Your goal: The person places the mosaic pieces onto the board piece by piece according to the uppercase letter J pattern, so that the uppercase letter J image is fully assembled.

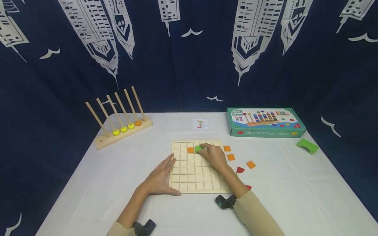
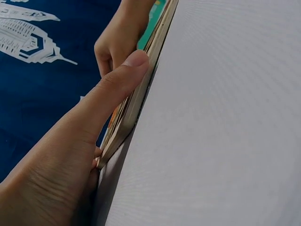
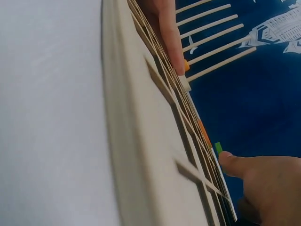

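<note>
A pale wooden grid board lies flat in front of me. My right hand reaches over its far part and pinches a green square tile between thumb and fingers. Just left of that tile, an orange square tile sits in a cell near the board's far edge. In the right wrist view, the thumb is against the green tile. My left hand rests at the board's near left corner, fingers along the left edge. Its thumb lies straight against the front edge in the left wrist view.
Orange tiles and red pieces lie right of the board, partly behind the forearm. A small pattern card is beyond it. A peg stand with beads is far left; a green game box and green arch block are right.
</note>
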A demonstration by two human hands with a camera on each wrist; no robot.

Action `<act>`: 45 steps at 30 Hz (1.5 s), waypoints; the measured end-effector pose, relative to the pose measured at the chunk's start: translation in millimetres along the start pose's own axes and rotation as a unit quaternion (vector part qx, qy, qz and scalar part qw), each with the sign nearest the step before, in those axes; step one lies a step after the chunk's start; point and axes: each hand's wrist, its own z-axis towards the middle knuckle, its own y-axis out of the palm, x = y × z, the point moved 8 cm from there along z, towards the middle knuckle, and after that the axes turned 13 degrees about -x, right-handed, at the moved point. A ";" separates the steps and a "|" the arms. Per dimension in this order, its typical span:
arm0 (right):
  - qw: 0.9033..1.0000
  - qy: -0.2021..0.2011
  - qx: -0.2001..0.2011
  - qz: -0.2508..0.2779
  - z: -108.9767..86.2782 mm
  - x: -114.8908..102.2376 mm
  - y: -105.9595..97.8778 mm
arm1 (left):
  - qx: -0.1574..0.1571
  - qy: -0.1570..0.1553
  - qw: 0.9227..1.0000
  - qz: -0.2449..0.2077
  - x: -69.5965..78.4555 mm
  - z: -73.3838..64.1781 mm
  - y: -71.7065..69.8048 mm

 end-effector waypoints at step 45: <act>0.996 0.084 -0.025 -0.020 -34.7 102.9 -59.5 | 0.005 -0.013 1.000 -0.005 -6.3 -0.9 -1.0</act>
